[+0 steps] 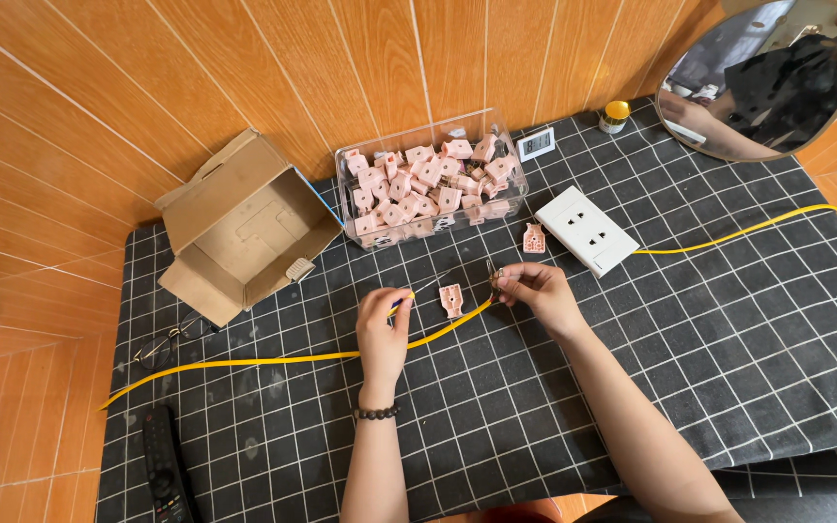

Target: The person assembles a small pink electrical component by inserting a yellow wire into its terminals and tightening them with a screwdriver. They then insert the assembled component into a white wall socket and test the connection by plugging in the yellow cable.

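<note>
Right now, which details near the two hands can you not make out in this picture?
Head view only:
- Small tool in the left hand: fingers cover it; only a tip shows.
- End of the yellow cable at the right hand: too small, wrapped by fingers.
- Remote control: cut by the bottom edge.
- Glasses: partly hidden by the cardboard box.

Plug shell (451, 300) between hands; parts bin (430, 179) behind; box (244, 228) left.

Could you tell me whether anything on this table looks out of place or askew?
A few things do. The cardboard box lies tipped on its side, flaps open. A pair of glasses sits loose beside it, and a remote control hangs near the table's front-left edge. The pink parts stay inside the clear tub.
</note>
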